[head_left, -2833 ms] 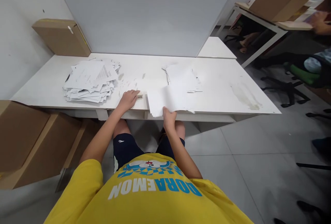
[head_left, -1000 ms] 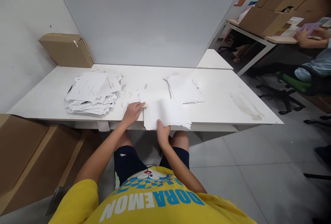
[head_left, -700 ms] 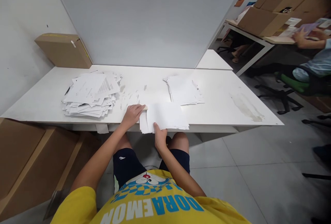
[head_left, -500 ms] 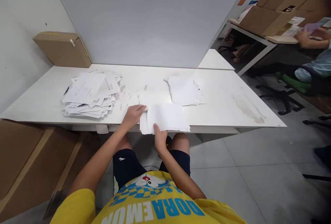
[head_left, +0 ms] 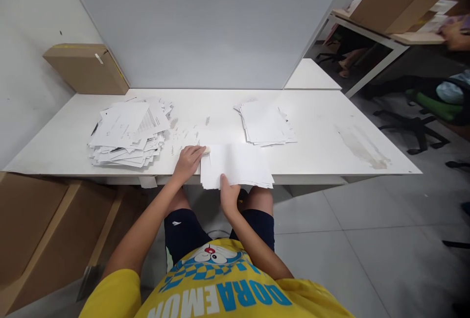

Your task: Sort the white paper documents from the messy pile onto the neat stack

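Pinching the near edge of a small sheaf of white sheets (head_left: 237, 165), the right hand (head_left: 228, 195) sits at the lower centre of the frame, fingers closed on the paper where it overhangs the front edge of the white desk (head_left: 323, 136). The sheaf lies flat, its left edge close beside the left hand (head_left: 188, 161). That hand rests palm down on the desk just left of the sheaf, fingers together and curled over a small tan object (head_left: 206, 150), only the tip of which shows; what it is cannot be told.

A neat stack of white pages (head_left: 266, 124) lies just beyond the sheaf, toward the centre right of the desk and apart from it. A larger, untidy pile of printed papers (head_left: 128, 129) occupies the left of the desk, well apart from both hands. Small paper scraps (head_left: 183, 135) dot the surface between that pile and the left hand. A closed cardboard box (head_left: 86, 68) stands at the upper left, against the wall. Another person's hand (head_left: 453, 36) shows at the upper right edge, on a separate table.
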`<state>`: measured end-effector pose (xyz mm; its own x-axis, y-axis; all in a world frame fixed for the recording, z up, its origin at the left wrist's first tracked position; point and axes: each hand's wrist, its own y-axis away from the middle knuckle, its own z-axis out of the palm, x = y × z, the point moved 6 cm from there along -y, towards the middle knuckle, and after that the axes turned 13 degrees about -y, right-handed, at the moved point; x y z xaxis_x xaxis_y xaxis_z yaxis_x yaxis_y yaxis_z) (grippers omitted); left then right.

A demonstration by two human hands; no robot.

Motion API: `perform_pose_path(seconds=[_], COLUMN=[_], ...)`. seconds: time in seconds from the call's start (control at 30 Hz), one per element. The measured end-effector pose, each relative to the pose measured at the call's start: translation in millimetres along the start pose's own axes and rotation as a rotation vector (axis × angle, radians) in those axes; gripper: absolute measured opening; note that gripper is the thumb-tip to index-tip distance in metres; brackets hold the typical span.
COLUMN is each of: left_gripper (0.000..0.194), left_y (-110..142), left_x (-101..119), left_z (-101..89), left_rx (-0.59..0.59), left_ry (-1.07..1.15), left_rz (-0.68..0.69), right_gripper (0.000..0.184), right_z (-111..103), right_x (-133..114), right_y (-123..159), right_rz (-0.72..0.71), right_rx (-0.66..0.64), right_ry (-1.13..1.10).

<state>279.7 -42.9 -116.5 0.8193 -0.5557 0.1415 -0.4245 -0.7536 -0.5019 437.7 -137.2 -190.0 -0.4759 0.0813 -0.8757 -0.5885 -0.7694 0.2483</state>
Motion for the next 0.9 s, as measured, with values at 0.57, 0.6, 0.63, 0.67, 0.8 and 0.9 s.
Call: perform_pose_path(seconds=[0.57,0.6,0.63,0.67,0.8,0.9], left_gripper=[0.035,0.035,0.035,0.034,0.033,0.033], left_y=[1,0,0,0,-1,-2], left_x=[3,3,3,3,3,4], left_z=[5.6,6.1,6.8,7.9,13.6,16.8], left_rx=[0.002,0.005,0.006,0.003,-0.038,-0.077], left_ry=[-0.029,-0.039,-0.052,-0.067,-0.142,-0.182], left_rz=[0.095,0.104,0.111,0.118,0.164,0.191], right_gripper=[0.054,0.054,0.054,0.054,0.054,0.054], right_z=[9,9,9,9,6,8], right_x=[-5,-6,-6,-6,-6,-6], right_y=[3,3,3,2,0,-1], right_rz=[-0.026,-0.020,-0.015,-0.009,0.007,0.004], right_rx=[-0.082,-0.086,-0.088,-0.090,-0.092,-0.107], right_ry=[0.052,0.044,0.037,0.033,0.024,0.022])
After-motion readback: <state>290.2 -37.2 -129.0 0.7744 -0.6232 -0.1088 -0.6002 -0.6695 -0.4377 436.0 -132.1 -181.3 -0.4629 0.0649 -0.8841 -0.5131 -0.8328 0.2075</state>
